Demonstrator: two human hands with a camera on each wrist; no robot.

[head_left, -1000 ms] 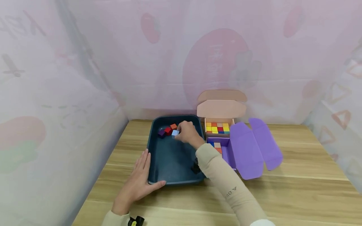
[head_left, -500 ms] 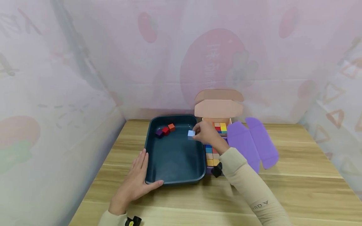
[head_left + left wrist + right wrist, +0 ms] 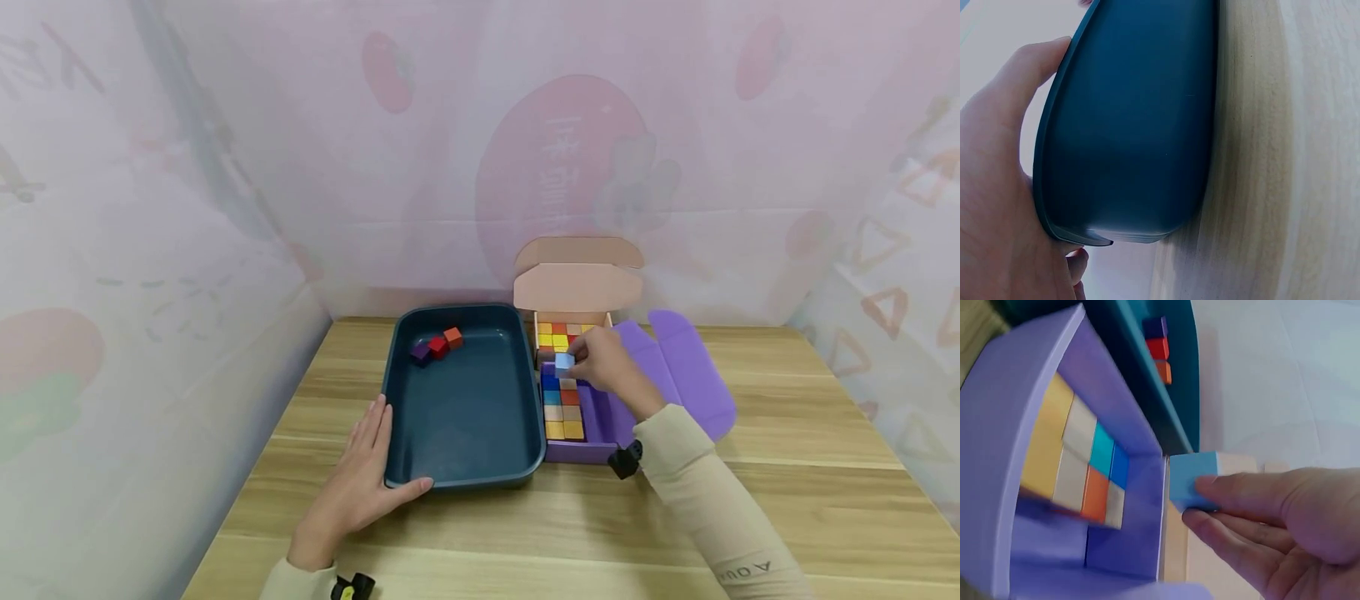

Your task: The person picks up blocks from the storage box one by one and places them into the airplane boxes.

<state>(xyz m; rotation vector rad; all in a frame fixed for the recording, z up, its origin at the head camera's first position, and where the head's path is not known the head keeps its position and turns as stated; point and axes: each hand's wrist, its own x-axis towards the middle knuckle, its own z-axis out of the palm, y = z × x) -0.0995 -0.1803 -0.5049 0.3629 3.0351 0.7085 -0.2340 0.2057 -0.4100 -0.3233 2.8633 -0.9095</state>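
Light-blue wooden cube [image 3: 564,360] is being pinched in the right hand's [image 3: 609,367] fingertips above the purple cardboard box [image 3: 600,417], while the flat, relaxed left hand [image 3: 360,487] is resting against the dark teal plastic tray [image 3: 465,417].

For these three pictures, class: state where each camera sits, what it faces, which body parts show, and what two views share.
Head: worn high, facing down at the table; both hands and sleeves show.
Left wrist: beside the left hand, facing the blue tray wall.
Right wrist: behind the right hand, facing the purple box.
Shared: head and right wrist views both show the light blue cube.
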